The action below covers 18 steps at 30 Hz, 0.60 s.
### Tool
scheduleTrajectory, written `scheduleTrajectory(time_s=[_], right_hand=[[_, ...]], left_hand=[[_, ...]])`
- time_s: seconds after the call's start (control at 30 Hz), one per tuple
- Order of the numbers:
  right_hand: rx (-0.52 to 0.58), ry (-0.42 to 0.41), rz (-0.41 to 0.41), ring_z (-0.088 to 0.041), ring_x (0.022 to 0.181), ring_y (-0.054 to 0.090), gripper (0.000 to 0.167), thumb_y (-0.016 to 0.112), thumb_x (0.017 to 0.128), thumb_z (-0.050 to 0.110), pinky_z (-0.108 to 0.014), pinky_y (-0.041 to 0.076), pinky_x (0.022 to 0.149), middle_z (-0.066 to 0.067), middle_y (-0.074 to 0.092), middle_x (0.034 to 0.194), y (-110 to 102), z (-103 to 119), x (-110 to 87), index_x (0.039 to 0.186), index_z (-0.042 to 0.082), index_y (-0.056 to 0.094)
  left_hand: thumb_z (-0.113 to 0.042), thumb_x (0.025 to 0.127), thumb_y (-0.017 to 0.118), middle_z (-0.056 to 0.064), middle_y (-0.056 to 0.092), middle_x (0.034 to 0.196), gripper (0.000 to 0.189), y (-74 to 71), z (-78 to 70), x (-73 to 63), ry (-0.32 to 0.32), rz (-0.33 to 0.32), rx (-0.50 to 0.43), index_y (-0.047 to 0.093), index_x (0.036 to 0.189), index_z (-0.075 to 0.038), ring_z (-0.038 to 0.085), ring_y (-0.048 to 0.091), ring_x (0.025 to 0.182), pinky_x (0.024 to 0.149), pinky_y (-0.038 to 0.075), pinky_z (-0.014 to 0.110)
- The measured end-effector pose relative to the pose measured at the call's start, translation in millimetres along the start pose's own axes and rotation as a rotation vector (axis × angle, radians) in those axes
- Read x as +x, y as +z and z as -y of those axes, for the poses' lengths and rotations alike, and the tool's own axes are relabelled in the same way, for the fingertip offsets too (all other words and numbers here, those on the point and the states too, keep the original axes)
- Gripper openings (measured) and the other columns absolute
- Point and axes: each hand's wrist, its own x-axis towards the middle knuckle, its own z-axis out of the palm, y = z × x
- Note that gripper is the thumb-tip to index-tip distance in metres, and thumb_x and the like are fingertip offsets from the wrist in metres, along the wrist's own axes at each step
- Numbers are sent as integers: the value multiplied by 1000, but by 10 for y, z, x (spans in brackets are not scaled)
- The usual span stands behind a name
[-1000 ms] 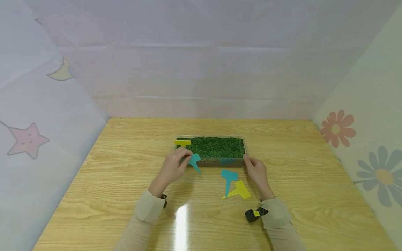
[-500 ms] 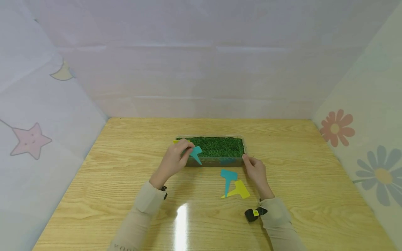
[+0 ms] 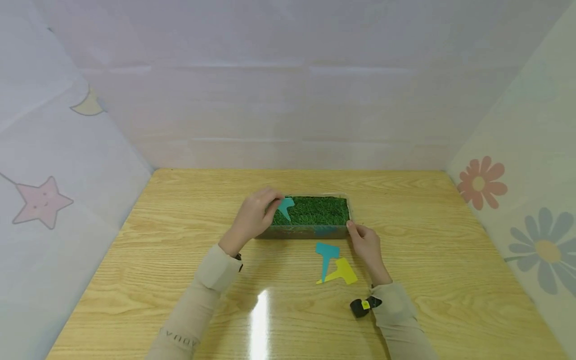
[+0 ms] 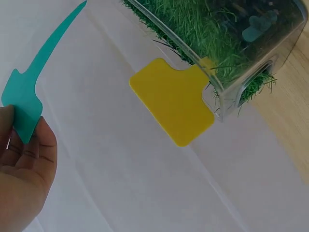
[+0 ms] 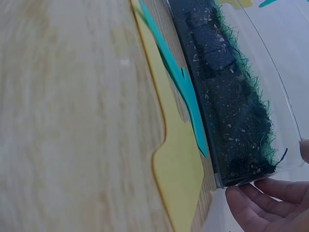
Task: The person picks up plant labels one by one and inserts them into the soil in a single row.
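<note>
The teal T-shaped plastic tag (image 3: pixel 285 205) is pinched by its head in your left hand (image 3: pixel 255 212), stem free, over the left half of the clear plastic, grass-filled box (image 3: pixel 292 232); tip contact is unclear. Your right hand (image 3: pixel 366 245) grips the box's near right corner, likely steadying it. A yellow T-shaped tag (image 3: pixel 345 271) lies before it.

No word can be read for certain: 1 row of dark letters (image 3: pixel 180 338) on the left sleeve (image 3: pixel 191 307) is blurred; the yellow label (image 3: pixel 365 304) on the black wristband (image 3: pixel 358 309) is too small.
</note>
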Motion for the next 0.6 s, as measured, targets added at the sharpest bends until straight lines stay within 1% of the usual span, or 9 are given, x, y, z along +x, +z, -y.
scheduleTrajectory(time_s=[0.1,0.17,0.33,0.47,0.6], right_hand=[[0,-1,3,-38,110,50,58,39,96,43,-49,42,90,-26,54,118,1,2,0,121,-7,55],[2,-3,5,-38,110,50,58,39,96,43,-49,42,90,-26,54,118,2,3,1,121,-7,55],[6,-15,2,-38,111,50,56,40,96,41,-49,42,90,-26,54,119,3,6,4,121,-6,55],[7,-20,0,-38,111,50,55,41,96,40,-49,42,90,-26,55,119,4,3,5,121,-7,55],[4,-24,1,-38,111,50,54,41,96,40,-49,43,90,-26,54,119,5,3,7,120,-7,55]], left_hand=[[5,85,58,10,61,83,7,15,24,40,3,4,1,62,90,2,19,57,71,61,48,27],[4,86,58,9,61,84,7,26,37,60,-7,10,5,62,90,1,19,57,72,62,48,27],[3,86,58,9,62,85,8,67,71,83,-34,47,44,63,91,1,20,58,74,64,49,27],[2,87,58,9,62,86,8,121,109,87,-19,66,86,63,92,0,20,58,76,67,49,28],[2,86,58,8,61,86,7,192,165,80,2,50,107,63,92,0,21,58,78,69,49,28]])
